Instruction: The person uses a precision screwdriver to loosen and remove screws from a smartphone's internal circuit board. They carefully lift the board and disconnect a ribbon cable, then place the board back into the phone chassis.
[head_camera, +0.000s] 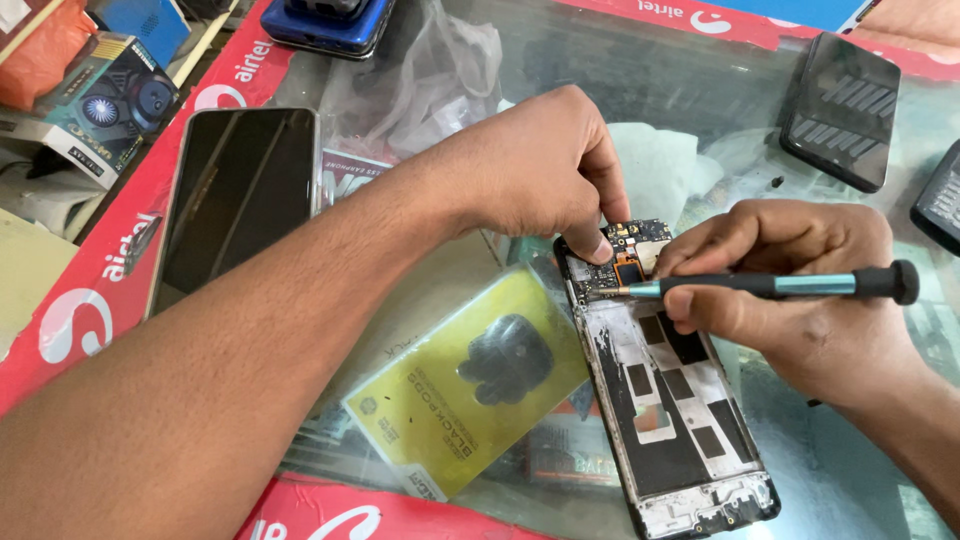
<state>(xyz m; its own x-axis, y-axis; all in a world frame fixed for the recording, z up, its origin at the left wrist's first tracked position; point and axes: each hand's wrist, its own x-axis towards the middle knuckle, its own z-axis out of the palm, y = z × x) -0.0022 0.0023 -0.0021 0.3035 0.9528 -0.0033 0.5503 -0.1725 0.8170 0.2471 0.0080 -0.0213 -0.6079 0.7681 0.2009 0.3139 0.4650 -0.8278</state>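
Left hand (540, 165) pinches the circuit board atop the opened black phone chassis (665, 400); right hand (790, 290) clamps the teal-shafted metal screwdriver (770, 286), tip at board. Keep the tip square, pressure light.

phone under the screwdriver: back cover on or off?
Off. The phone lies with its bare frame and circuit board exposed; the screwdriver tip touches the board.

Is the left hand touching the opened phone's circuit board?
Touching. Head view: the left hand's fingertips press on the circuit board at the top of the opened phone.
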